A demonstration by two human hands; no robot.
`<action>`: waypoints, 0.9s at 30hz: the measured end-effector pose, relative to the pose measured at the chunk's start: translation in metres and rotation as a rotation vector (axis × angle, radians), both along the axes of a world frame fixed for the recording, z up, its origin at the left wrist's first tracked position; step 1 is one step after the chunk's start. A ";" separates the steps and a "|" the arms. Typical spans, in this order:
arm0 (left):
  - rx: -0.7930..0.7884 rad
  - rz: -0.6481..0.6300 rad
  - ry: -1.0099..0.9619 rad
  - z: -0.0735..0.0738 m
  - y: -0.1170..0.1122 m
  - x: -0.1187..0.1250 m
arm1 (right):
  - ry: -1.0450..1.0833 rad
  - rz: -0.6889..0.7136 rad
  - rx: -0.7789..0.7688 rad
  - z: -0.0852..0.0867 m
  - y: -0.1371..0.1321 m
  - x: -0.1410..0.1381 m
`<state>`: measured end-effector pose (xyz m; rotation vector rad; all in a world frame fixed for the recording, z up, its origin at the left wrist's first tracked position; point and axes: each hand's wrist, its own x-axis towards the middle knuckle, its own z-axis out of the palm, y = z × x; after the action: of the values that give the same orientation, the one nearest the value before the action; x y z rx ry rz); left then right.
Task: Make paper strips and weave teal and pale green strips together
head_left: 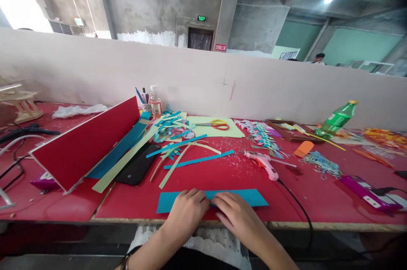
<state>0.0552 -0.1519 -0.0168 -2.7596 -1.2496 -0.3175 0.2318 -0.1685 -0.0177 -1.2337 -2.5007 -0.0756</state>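
Observation:
A wide strip of blue paper [254,198] lies crosswise near the table's front edge. My left hand [190,207] grips it near its middle, with the fingers curled over the paper. Close beside it, my right hand [233,210] has its fingertips on the same strip, and its thumb lies toward the near edge. The fingertips of both hands almost meet, and they hide the middle of the paper. Just beyond are narrow blue strips [200,159] and pale yellow-green strips [174,169], loose on the red tabletop [133,204].
A pink glue gun [265,164] trails a black cord over the front edge. Scissors [216,124] rest on pale paper. A black phone [136,168] lies left, by an upright red board [92,143]. A green bottle [338,118] and purple power strip [369,193] are at right.

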 end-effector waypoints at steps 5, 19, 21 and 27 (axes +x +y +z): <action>-0.070 0.065 -0.060 0.000 0.002 -0.013 | -0.021 -0.015 0.002 -0.003 0.013 -0.013; -0.183 0.002 -0.113 0.005 0.026 -0.056 | -0.014 -0.042 -0.070 -0.002 0.032 -0.018; -0.179 -0.014 -0.103 0.004 0.028 -0.054 | -0.015 -0.046 -0.069 0.000 0.030 -0.022; -0.182 0.031 -0.133 -0.004 0.026 -0.051 | 0.000 0.009 -0.071 -0.004 0.036 -0.031</action>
<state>0.0042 -0.1254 -0.0205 -2.9092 -1.4183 -0.4101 0.2003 -0.1329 -0.0214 -1.2496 -2.5291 0.0156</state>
